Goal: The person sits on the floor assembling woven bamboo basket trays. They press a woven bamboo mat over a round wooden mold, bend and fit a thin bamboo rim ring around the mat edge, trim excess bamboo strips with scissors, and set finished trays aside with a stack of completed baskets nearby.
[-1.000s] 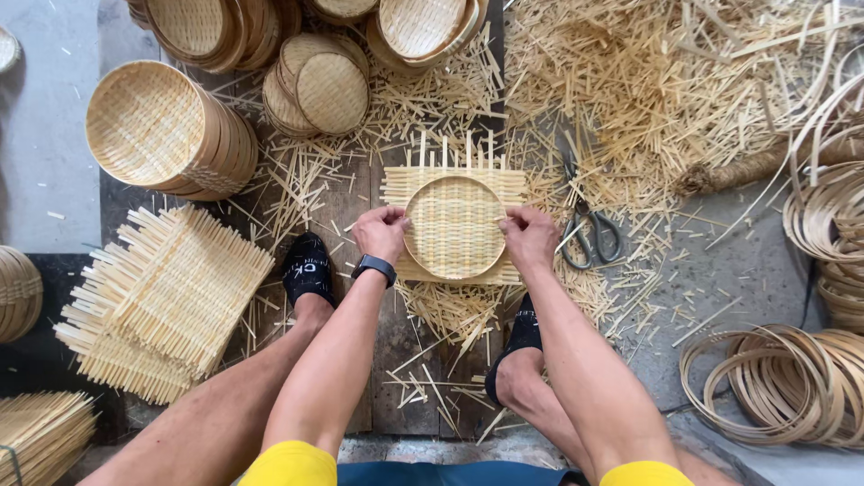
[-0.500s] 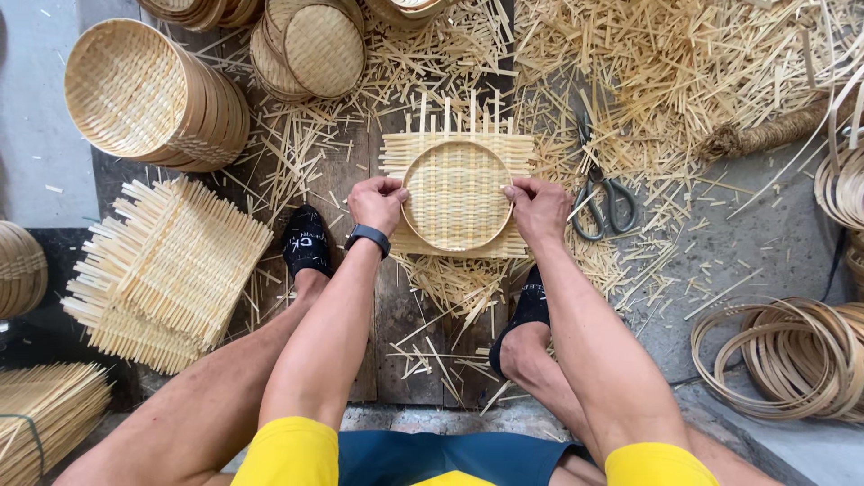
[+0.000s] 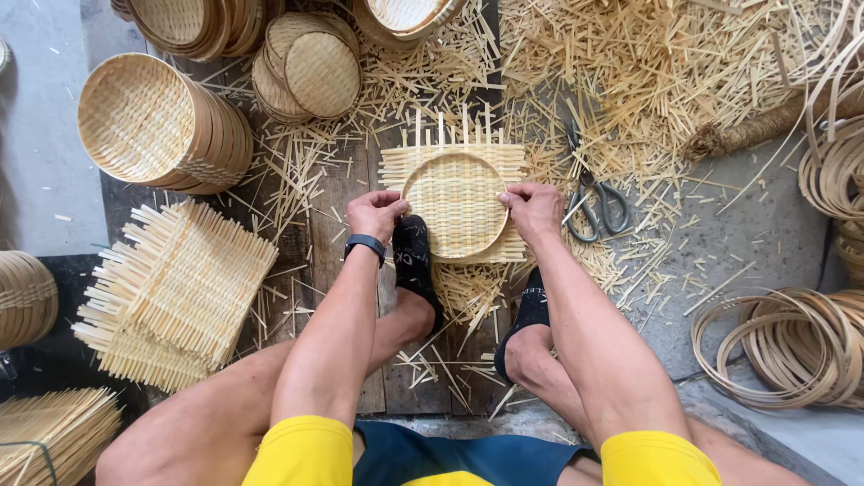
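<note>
My left hand (image 3: 376,216) presses on the left rim of the round woven bamboo tray (image 3: 455,203), and my right hand (image 3: 535,211) presses on its right rim — both grips are closed narrow on the edge, fingers curled over it. The tray sits on a square woven mat (image 3: 400,166) with loose strip ends standing out at the top, and this lies on the dark wooden board (image 3: 333,198) on the floor. My left foot in a black sock (image 3: 416,261) touches the lower edge of the tray (the toes go a little under my left hand). Scissors (image 3: 594,200) lie just beside my right hand. A stack of finished baskets (image 3: 157,126) lies on its side at upper left, and square woven mats (image 3: 175,288) are piled left of my arm.
</note>
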The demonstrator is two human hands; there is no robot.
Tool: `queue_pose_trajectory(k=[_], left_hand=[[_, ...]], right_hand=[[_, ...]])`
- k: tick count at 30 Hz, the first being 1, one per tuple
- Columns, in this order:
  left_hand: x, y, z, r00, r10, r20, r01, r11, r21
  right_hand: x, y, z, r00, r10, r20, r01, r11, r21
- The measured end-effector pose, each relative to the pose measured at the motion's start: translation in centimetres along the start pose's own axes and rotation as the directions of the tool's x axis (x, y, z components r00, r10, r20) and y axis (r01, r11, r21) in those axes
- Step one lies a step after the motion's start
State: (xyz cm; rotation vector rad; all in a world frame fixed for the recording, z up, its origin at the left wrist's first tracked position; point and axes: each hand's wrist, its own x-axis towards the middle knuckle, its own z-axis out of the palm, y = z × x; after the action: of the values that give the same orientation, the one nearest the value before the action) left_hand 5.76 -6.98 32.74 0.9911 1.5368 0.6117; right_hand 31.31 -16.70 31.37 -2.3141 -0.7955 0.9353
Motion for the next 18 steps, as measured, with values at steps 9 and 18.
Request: queue_pose_trajectory(k=[9, 18], left_hand=[[-0.2, -0.7, -0.3, 0.998, 0.025, -0.053, -0.026, 0.999, -0.023], [1.6, -0.5, -0.9, 0.993, -0.045, 0.108, 0.056, 0.994, -0.096]], right_hand=[[0.9, 0.6, 0.4, 0.994, -0.105, -0.004, 0.105, 0.994, 0.028], [2.7, -0.3, -1.4, 0.980, -0.148, 0.132, 0.161, 0.982, -0.100]])
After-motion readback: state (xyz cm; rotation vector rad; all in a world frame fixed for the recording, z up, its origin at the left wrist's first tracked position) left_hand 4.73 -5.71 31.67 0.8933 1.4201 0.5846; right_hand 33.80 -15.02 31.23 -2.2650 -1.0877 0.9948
